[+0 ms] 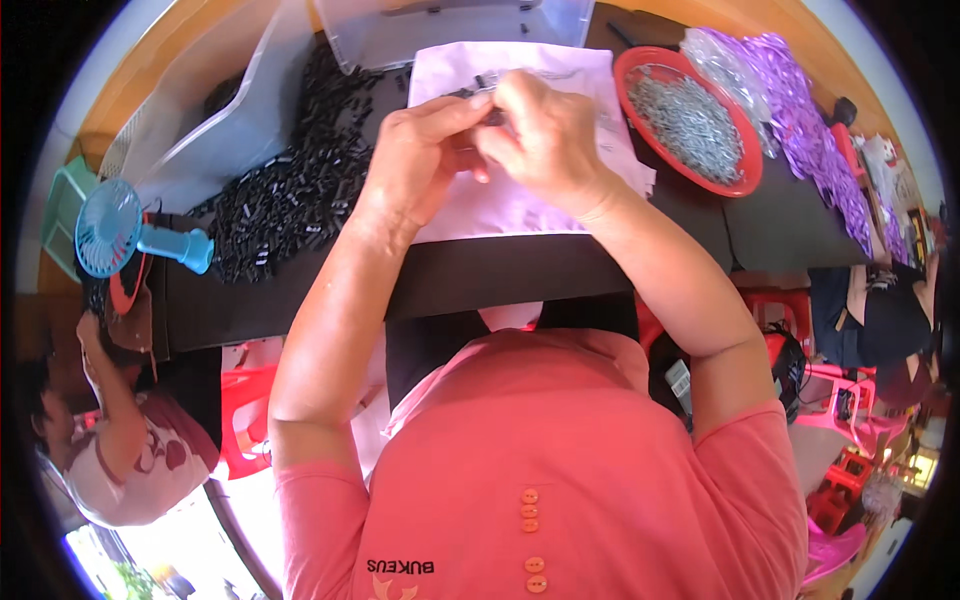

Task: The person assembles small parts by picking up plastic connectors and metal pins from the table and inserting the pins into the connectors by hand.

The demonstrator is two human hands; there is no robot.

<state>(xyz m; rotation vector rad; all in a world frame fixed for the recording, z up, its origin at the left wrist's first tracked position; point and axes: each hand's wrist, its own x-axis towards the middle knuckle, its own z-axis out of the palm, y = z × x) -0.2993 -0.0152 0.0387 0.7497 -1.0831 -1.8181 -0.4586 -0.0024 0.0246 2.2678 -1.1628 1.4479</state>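
My left hand (422, 158) and my right hand (548, 138) meet above a pale pink cloth (500, 215) on the dark table. Both are closed, fingertips pinched close together. A bit of something dark shows between them, too small and too covered to name. Beyond my fingers, a few small black pieces (480, 82) and some thin metal bits lie on the cloth. To the left spreads a big heap of short black tube-like pieces (290, 200). On the right sits a red basin (745, 185) filled with small silvery metal parts (688, 120).
A clear plastic bin (215, 125) leans over the heap, and another bin (450, 40) stands at the back. A blue handheld fan (130, 235) lies at the left edge. Purple packaging (790, 110) is piled far right. A person (130, 440) sits at left; others are at right.
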